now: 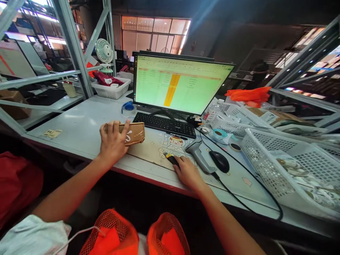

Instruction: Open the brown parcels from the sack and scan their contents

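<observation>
My left hand (113, 139) is wrapped over a small brown cardboard box (136, 134) with a white mark on its side, held at the left end of the desk mat. My right hand (187, 171) rests on the mat, its fingers closed round a black and yellow utility knife (172, 159) that points away to the left. Just right of that hand lies a grey barcode scanner (200, 157), with a black mouse (219, 161) beyond it. A black keyboard (164, 124) sits behind both hands.
A monitor (177, 83) showing a spreadsheet stands at the back. White plastic baskets (265, 170) line the right side, and another basket (113, 92) is at the back left. Tape rolls (219, 134) lie near the mat. A black cable (249, 173) loops across the right of the desk.
</observation>
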### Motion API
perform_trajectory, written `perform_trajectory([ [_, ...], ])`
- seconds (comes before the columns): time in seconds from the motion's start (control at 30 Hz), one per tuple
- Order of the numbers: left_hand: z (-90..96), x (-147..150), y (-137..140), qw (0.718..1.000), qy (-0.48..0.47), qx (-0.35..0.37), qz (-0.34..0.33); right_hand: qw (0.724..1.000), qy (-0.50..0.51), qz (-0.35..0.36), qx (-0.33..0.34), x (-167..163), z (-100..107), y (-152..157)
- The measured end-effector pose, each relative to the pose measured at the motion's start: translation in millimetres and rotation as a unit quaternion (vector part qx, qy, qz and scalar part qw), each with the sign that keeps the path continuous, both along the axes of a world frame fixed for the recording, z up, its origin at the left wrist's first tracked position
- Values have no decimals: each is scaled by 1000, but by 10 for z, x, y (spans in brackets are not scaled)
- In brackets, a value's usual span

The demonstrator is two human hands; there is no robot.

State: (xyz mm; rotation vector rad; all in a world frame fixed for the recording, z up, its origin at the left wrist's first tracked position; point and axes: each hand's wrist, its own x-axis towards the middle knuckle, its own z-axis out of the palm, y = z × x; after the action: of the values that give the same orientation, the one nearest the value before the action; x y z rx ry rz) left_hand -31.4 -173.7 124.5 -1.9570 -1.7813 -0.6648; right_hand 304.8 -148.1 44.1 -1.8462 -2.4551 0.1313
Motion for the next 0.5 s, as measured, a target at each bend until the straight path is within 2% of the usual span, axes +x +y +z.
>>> perform_trajectory([
  [0.07,-42,107,-31,1000,10,-6,-2,994,106,0,-4,-72,50,-10],
  [0.1,-62,139,-47,1000,9,-7,-1,983,184,10,-20,-137,110,-10],
  [0.13,-77,159,-62,1000,7,-8,-1,962,268,27,-42,-222,186,-8],
  [0.2,-91,177,-84,1000,1,-8,1,902,418,67,-81,-447,357,1],
  [0.27,-91,183,-95,1000,1,-7,7,854,502,95,-100,-710,500,17],
  [0.3,-90,185,-96,1000,3,-6,12,843,519,101,-98,-838,546,23],
  [0.37,-92,187,-96,1000,5,-6,21,850,512,98,-74,-1053,581,21],
  [0.5,-124,200,-109,1000,-3,-1,31,899,427,81,41,-1239,517,-85],
])
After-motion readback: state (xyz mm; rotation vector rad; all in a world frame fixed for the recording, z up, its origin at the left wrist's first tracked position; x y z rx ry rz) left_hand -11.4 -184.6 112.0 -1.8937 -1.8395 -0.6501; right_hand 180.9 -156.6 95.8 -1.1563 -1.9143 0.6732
